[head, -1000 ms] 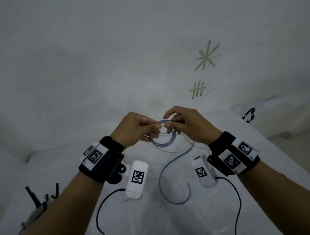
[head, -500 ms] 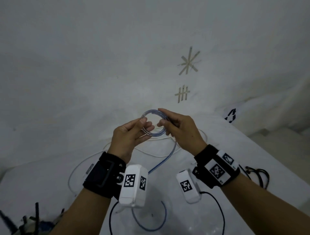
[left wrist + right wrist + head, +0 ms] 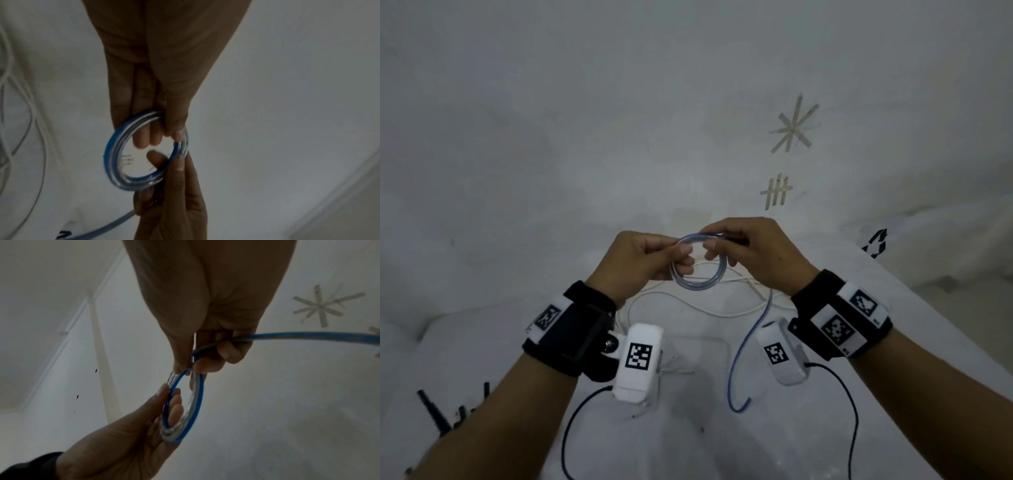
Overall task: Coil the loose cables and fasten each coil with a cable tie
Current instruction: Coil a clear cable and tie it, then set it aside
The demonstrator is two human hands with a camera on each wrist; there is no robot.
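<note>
Both hands pinch the blue cable (image 3: 697, 263): left hand (image 3: 643, 263) on the coil's side, right hand (image 3: 753, 253) at its top. It looks light and springy, so the stacked turns are best held where they overlap

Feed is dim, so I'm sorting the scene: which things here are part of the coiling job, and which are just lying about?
In the job:
- blue cable coil, pinched by left hand and right hand
- its loose tail
- white cable, uncoiled on the table
- black ties, bottom left, blurry

Lying about:
- tape marks on the wall
</note>
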